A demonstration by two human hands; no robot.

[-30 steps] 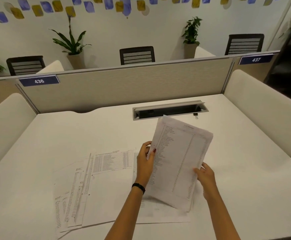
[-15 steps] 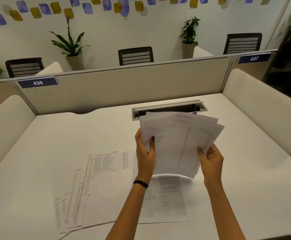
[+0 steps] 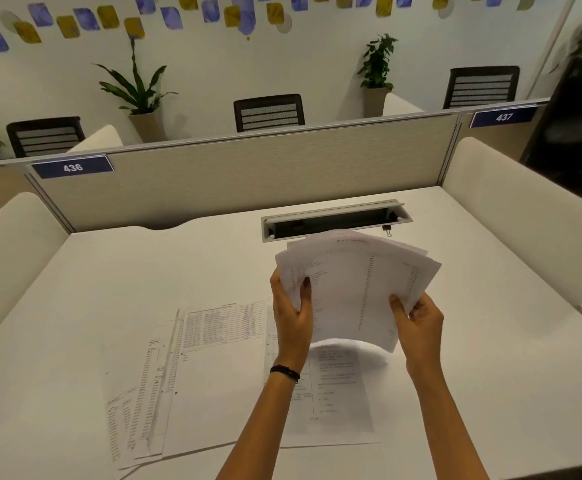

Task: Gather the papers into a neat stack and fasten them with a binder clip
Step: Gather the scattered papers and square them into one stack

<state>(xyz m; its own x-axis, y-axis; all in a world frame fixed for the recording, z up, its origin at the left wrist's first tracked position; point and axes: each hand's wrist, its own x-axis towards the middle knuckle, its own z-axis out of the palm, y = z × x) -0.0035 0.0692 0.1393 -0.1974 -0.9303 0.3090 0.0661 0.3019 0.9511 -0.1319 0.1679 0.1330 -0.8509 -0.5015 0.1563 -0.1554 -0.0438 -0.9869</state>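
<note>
White desk [image 3: 109, 289] carries several printed sheets [image 3: 213, 368] spread flat, overlapping each other. Above them, a fanned bundle of papers [image 3: 355, 285] is held in the air, its edges uneven. Left hand [image 3: 291, 320] grips its left edge, right hand [image 3: 417, 323] grips the lower right corner. Small binder clip [image 3: 387, 230] lies beside the cable slot [image 3: 334, 221], well apart from both hands.

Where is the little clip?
The clip lies on the desk at the right end of the cable slot, just beyond the held papers.
</note>
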